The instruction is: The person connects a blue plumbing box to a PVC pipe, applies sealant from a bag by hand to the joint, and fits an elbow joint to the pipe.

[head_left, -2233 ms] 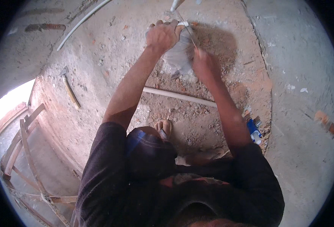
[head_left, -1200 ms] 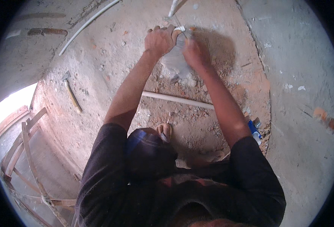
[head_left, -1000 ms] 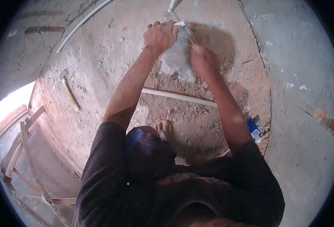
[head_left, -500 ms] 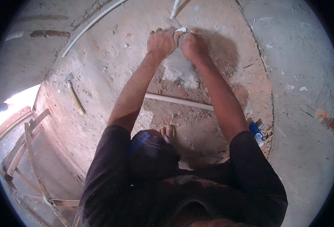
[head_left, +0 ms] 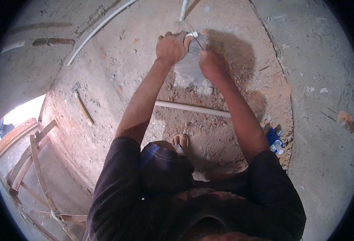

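At the far middle, my left hand (head_left: 171, 48) is closed, its thumb against a short white pipe end (head_left: 192, 35). My right hand (head_left: 214, 65) is shut in a fist on a thin dark blade-like strip (head_left: 199, 41). The strip slants away from the fist to the far left and crosses the white pipe end; its exact kind is too small to tell. Below both hands lies a grey, crumpled-looking patch (head_left: 189, 68) on the rubble. How far the left fingers wrap round the pipe is hidden.
A long white pipe (head_left: 193, 107) lies across the rubble near my foot (head_left: 180, 142). A hammer (head_left: 82, 104) rests at left, wooden frames (head_left: 36, 160) beyond it. Another white pipe (head_left: 100, 30) curves at far left. Blue and white containers (head_left: 274, 140) sit at right.
My right hand has pulled nearer and to the right, away from my left hand, and more of the thin strip shows. My left hand stays almost in place.
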`<move>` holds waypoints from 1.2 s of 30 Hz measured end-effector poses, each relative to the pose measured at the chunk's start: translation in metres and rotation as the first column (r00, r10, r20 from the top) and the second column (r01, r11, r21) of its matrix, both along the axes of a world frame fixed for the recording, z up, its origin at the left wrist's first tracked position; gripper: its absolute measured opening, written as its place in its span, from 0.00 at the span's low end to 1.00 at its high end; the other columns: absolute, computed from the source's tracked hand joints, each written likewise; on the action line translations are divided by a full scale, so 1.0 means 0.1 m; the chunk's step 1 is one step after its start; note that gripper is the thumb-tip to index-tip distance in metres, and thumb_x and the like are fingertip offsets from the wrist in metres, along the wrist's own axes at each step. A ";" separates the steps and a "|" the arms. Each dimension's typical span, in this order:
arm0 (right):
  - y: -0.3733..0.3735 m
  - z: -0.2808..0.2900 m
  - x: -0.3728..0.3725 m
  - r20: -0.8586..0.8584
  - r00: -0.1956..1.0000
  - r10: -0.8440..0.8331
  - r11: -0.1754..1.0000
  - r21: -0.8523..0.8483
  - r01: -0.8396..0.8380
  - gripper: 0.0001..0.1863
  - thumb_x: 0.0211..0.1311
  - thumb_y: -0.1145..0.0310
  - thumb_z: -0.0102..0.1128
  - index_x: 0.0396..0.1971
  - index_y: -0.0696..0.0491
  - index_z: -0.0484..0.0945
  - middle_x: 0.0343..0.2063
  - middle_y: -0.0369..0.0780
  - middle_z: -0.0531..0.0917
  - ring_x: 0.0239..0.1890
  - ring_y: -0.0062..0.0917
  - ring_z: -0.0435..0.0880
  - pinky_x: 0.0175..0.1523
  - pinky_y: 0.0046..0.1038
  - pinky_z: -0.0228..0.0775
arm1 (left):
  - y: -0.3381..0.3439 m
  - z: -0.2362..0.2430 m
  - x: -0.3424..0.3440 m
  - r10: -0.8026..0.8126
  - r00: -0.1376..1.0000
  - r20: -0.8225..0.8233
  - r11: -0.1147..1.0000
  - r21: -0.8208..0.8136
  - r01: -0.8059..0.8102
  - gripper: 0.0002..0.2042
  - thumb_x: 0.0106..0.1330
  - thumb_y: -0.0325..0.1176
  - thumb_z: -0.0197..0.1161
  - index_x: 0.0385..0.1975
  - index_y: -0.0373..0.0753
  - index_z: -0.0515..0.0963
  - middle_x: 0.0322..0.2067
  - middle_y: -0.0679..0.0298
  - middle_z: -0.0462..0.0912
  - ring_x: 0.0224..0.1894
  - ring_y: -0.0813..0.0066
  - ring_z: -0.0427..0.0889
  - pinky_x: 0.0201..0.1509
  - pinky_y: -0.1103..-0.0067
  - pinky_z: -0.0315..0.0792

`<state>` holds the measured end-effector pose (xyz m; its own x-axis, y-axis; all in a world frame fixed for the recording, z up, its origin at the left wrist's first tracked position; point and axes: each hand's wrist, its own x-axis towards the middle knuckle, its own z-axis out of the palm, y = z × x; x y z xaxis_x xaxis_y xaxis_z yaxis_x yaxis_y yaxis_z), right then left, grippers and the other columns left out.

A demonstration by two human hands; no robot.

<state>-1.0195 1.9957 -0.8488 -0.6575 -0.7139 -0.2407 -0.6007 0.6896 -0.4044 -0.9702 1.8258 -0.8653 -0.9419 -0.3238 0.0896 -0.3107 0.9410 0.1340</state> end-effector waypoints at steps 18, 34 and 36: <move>0.07 -0.32 -0.10 -0.154 0.983 -0.098 0.965 -0.258 0.056 0.13 0.63 0.66 0.49 0.39 0.57 0.79 0.32 0.53 0.83 0.37 0.51 0.83 0.43 0.50 0.74 | 0.06 0.02 -0.07 -0.012 0.997 -0.071 0.999 0.030 0.014 0.20 0.71 0.53 0.48 0.39 0.42 0.78 0.28 0.51 0.84 0.37 0.51 0.84 0.44 0.59 0.75; -0.27 0.08 -0.23 0.047 0.995 -0.087 0.993 -0.079 0.090 0.15 0.65 0.65 0.46 0.41 0.57 0.79 0.38 0.57 0.82 0.40 0.53 0.83 0.47 0.51 0.74 | 0.03 0.11 -0.05 0.003 1.000 -0.016 1.000 0.009 -0.003 0.22 0.72 0.54 0.45 0.37 0.42 0.79 0.30 0.54 0.85 0.39 0.54 0.83 0.46 0.59 0.72; 0.12 0.15 0.10 0.111 0.984 -0.140 0.984 -0.095 0.151 0.19 0.70 0.61 0.42 0.40 0.58 0.79 0.37 0.58 0.82 0.41 0.54 0.82 0.47 0.51 0.73 | 0.00 0.02 0.00 0.030 0.999 -0.016 0.999 -0.013 -0.030 0.22 0.72 0.54 0.45 0.36 0.42 0.79 0.30 0.56 0.85 0.39 0.54 0.83 0.46 0.59 0.72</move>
<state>-1.0095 2.0077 -0.8342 -0.7313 -0.6372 -0.2435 -0.4483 0.7180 -0.5325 -0.9697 1.8262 -0.8634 -0.9301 -0.3507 0.1092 -0.3370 0.9330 0.1263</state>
